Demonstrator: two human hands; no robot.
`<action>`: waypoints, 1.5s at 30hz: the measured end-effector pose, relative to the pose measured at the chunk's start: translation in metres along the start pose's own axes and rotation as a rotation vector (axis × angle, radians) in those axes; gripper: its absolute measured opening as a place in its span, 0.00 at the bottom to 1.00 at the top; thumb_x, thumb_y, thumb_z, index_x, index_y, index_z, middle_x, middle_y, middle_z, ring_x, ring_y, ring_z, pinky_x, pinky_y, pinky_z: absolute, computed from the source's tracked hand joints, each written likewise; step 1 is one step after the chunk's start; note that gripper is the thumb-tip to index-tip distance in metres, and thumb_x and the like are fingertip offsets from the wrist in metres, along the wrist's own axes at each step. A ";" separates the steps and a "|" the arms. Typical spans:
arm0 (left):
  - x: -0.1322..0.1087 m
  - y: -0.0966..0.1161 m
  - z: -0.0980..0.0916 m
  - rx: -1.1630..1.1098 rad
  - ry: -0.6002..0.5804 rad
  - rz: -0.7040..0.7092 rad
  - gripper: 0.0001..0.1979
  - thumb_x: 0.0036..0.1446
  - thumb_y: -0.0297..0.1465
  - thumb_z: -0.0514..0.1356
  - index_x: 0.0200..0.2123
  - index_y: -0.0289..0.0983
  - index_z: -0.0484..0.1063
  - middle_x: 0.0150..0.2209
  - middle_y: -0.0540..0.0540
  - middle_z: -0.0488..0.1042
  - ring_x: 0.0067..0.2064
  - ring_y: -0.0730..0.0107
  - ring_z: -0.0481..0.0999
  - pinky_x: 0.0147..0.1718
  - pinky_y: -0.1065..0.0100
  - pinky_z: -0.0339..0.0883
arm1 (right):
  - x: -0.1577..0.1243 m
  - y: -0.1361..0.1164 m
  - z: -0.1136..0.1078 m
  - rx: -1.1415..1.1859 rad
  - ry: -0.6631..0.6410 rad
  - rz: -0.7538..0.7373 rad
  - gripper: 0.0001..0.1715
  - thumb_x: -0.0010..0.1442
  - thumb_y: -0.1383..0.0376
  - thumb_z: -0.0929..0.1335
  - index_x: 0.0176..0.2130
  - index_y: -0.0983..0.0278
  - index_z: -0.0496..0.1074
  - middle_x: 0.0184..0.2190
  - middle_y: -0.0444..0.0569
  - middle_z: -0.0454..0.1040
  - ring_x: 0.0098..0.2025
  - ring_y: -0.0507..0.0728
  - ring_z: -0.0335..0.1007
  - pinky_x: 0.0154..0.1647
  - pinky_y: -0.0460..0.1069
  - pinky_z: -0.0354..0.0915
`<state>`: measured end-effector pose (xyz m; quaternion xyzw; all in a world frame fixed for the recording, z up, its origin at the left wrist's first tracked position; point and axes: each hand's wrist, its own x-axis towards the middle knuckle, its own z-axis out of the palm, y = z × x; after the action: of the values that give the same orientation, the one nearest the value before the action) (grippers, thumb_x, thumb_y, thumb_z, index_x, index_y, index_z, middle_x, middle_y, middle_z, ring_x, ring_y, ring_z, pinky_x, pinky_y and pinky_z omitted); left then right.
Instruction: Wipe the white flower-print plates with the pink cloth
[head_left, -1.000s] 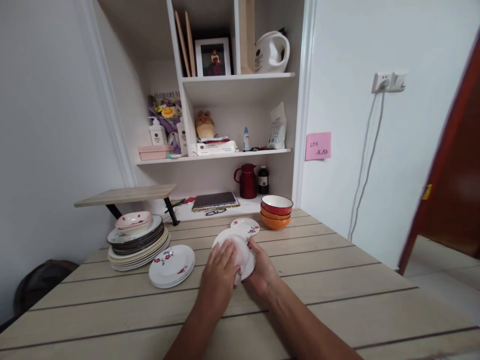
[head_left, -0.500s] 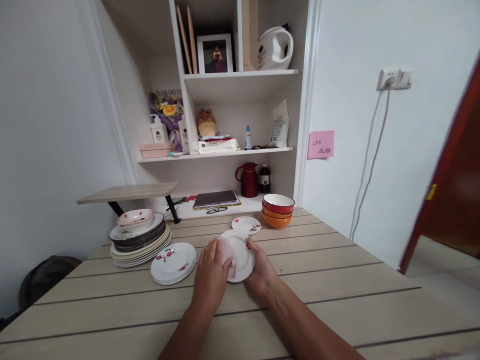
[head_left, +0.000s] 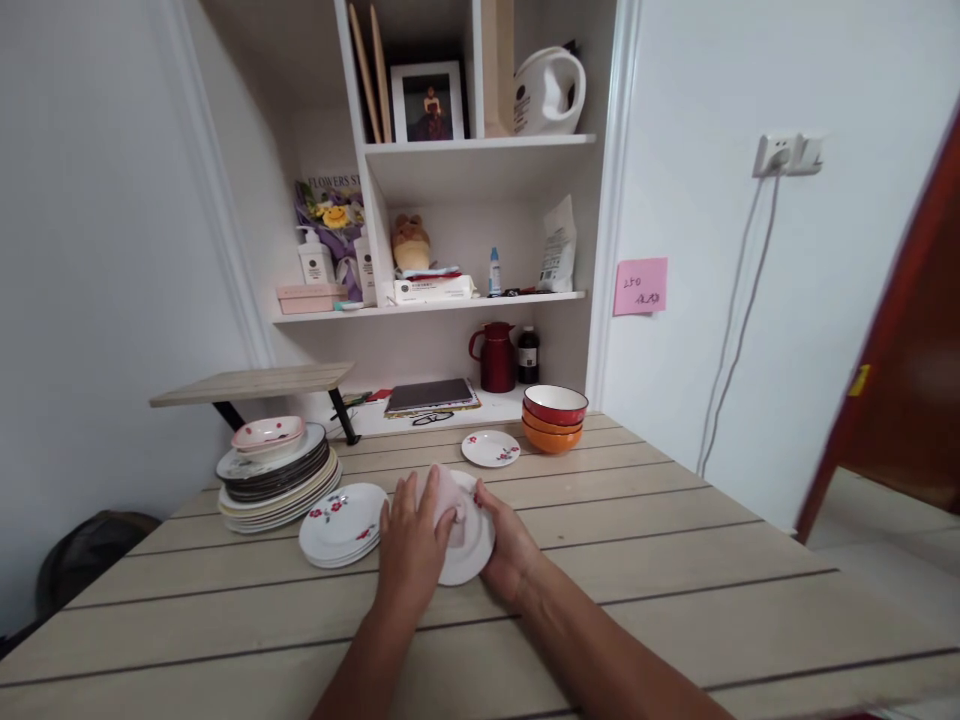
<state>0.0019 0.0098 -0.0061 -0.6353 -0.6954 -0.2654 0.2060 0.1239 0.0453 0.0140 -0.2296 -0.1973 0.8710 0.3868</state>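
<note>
Fingers of my left hand (head_left: 411, 548) are holding a pale-pink cloth (head_left: 448, 500) against the face of a round white plate (head_left: 474, 545), while my right hand (head_left: 512, 548) is gripping that plate's right edge. I am holding it between both hands over a pale wood-plank table (head_left: 667, 560). Stacked round white plates with red flowers (head_left: 341, 522) are resting beside my left hand, and stacked red and orange round bowls (head_left: 553, 428) are standing farther off.

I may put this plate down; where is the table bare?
Bare: the table right of the right hand, nearer than the stacked bowls; also near left, this side of the flowered plates. Crowded: back left, at the tall plate stack, and the middle, with left hand, cloth and held plate.
</note>
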 end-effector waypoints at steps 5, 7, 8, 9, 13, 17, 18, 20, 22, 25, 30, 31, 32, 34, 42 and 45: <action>-0.005 0.011 0.000 0.008 -0.008 0.052 0.27 0.62 0.33 0.52 0.65 0.43 0.54 0.64 0.37 0.58 0.65 0.52 0.56 0.59 0.47 0.54 | -0.007 -0.013 0.001 0.096 -0.030 -0.054 0.21 0.66 0.56 0.60 0.42 0.69 0.73 0.32 0.51 0.80 0.31 0.56 0.77 0.39 0.50 0.69; -0.008 0.021 0.002 0.001 -0.016 0.111 0.29 0.61 0.32 0.53 0.65 0.44 0.52 0.66 0.39 0.54 0.66 0.53 0.52 0.61 0.48 0.51 | -0.009 -0.018 0.000 0.106 -0.039 -0.066 0.22 0.66 0.55 0.60 0.41 0.68 0.73 0.32 0.51 0.81 0.33 0.56 0.77 0.38 0.49 0.69; -0.010 0.025 0.002 -0.006 -0.022 0.145 0.29 0.61 0.32 0.53 0.65 0.44 0.52 0.67 0.40 0.53 0.67 0.55 0.50 0.61 0.48 0.50 | -0.010 -0.019 -0.001 0.097 -0.028 -0.065 0.22 0.65 0.55 0.60 0.41 0.68 0.74 0.31 0.51 0.80 0.34 0.56 0.77 0.38 0.49 0.69; -0.010 0.028 0.003 -0.014 -0.029 0.177 0.30 0.61 0.31 0.53 0.65 0.45 0.51 0.67 0.42 0.52 0.67 0.56 0.49 0.62 0.48 0.49 | -0.010 -0.020 -0.001 0.084 -0.014 -0.058 0.22 0.65 0.54 0.61 0.42 0.68 0.74 0.31 0.51 0.80 0.34 0.57 0.77 0.39 0.50 0.69; -0.010 0.026 0.002 -0.032 -0.056 0.207 0.29 0.62 0.31 0.51 0.65 0.45 0.50 0.66 0.45 0.55 0.68 0.58 0.49 0.63 0.47 0.47 | -0.005 -0.012 -0.003 0.041 -0.009 -0.026 0.22 0.64 0.54 0.62 0.44 0.68 0.73 0.33 0.51 0.81 0.36 0.57 0.77 0.43 0.51 0.69; -0.006 0.011 -0.001 -0.011 -0.051 0.030 0.26 0.63 0.35 0.50 0.65 0.47 0.52 0.64 0.42 0.59 0.66 0.51 0.54 0.59 0.41 0.51 | 0.001 -0.001 -0.003 0.013 -0.023 -0.015 0.22 0.65 0.55 0.61 0.43 0.69 0.73 0.30 0.51 0.80 0.32 0.56 0.77 0.42 0.51 0.69; -0.006 0.008 -0.002 -0.005 -0.039 -0.020 0.26 0.64 0.36 0.50 0.64 0.47 0.53 0.63 0.40 0.60 0.65 0.50 0.56 0.58 0.40 0.53 | 0.002 0.001 -0.003 0.009 -0.014 -0.011 0.22 0.65 0.55 0.61 0.43 0.69 0.73 0.29 0.51 0.80 0.31 0.56 0.77 0.42 0.51 0.69; -0.004 0.005 -0.002 -0.006 -0.001 -0.057 0.26 0.64 0.37 0.50 0.64 0.45 0.54 0.62 0.37 0.60 0.63 0.49 0.58 0.56 0.40 0.55 | 0.001 0.001 -0.001 0.008 -0.011 -0.007 0.23 0.65 0.54 0.61 0.43 0.70 0.73 0.29 0.51 0.80 0.30 0.56 0.77 0.42 0.51 0.69; -0.003 0.005 -0.003 -0.033 0.056 0.001 0.26 0.63 0.36 0.51 0.64 0.44 0.54 0.62 0.36 0.59 0.63 0.50 0.59 0.57 0.42 0.56 | -0.002 -0.002 0.000 0.027 -0.035 -0.014 0.24 0.65 0.54 0.61 0.44 0.70 0.73 0.31 0.52 0.80 0.32 0.57 0.77 0.42 0.51 0.69; 0.000 0.010 -0.005 -0.093 0.179 0.117 0.28 0.60 0.35 0.56 0.63 0.40 0.56 0.63 0.35 0.56 0.63 0.49 0.57 0.57 0.44 0.58 | -0.008 -0.009 0.002 0.082 -0.120 -0.038 0.25 0.66 0.54 0.59 0.47 0.70 0.72 0.35 0.54 0.80 0.38 0.58 0.77 0.43 0.51 0.69; 0.000 0.014 -0.012 -0.159 0.333 0.308 0.13 0.59 0.28 0.56 0.48 0.37 0.70 0.57 0.37 0.65 0.59 0.55 0.64 0.55 0.51 0.64 | -0.009 -0.020 -0.001 0.141 -0.190 -0.077 0.27 0.65 0.51 0.58 0.46 0.69 0.73 0.35 0.53 0.80 0.38 0.59 0.76 0.38 0.52 0.69; -0.001 0.014 -0.012 -0.158 0.338 0.378 0.11 0.59 0.27 0.56 0.45 0.37 0.71 0.55 0.39 0.67 0.59 0.57 0.65 0.55 0.52 0.64 | -0.009 -0.020 -0.003 0.142 -0.203 -0.066 0.28 0.65 0.51 0.58 0.46 0.70 0.72 0.35 0.54 0.80 0.37 0.59 0.75 0.36 0.52 0.69; -0.001 0.015 -0.013 -0.153 0.341 0.449 0.10 0.59 0.26 0.56 0.44 0.37 0.71 0.54 0.39 0.69 0.58 0.58 0.66 0.56 0.52 0.64 | -0.008 -0.021 -0.004 0.143 -0.215 -0.052 0.30 0.65 0.50 0.58 0.46 0.70 0.72 0.34 0.54 0.80 0.36 0.58 0.75 0.36 0.51 0.69; -0.002 0.017 -0.012 -0.139 0.341 0.558 0.11 0.59 0.25 0.55 0.44 0.37 0.72 0.53 0.41 0.72 0.59 0.60 0.66 0.58 0.53 0.61 | -0.007 -0.020 -0.007 0.145 -0.216 -0.027 0.30 0.65 0.50 0.58 0.45 0.72 0.73 0.34 0.55 0.79 0.33 0.57 0.75 0.35 0.50 0.69; 0.003 0.016 -0.011 0.016 0.121 0.324 0.23 0.60 0.28 0.54 0.59 0.40 0.61 0.61 0.45 0.65 0.62 0.55 0.62 0.59 0.42 0.55 | -0.003 -0.007 -0.002 0.108 -0.122 -0.042 0.24 0.65 0.54 0.61 0.47 0.70 0.72 0.35 0.52 0.80 0.37 0.56 0.77 0.40 0.49 0.69; 0.003 0.008 -0.011 0.080 0.089 0.154 0.21 0.60 0.29 0.54 0.57 0.35 0.64 0.59 0.40 0.67 0.60 0.52 0.65 0.58 0.40 0.55 | -0.002 -0.007 0.001 0.105 -0.100 -0.066 0.25 0.65 0.54 0.60 0.47 0.71 0.72 0.35 0.53 0.80 0.38 0.58 0.77 0.41 0.51 0.70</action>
<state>0.0091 0.0058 0.0055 -0.6658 -0.6446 -0.2486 0.2816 0.1288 0.0481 0.0189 -0.1587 -0.1780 0.8773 0.4165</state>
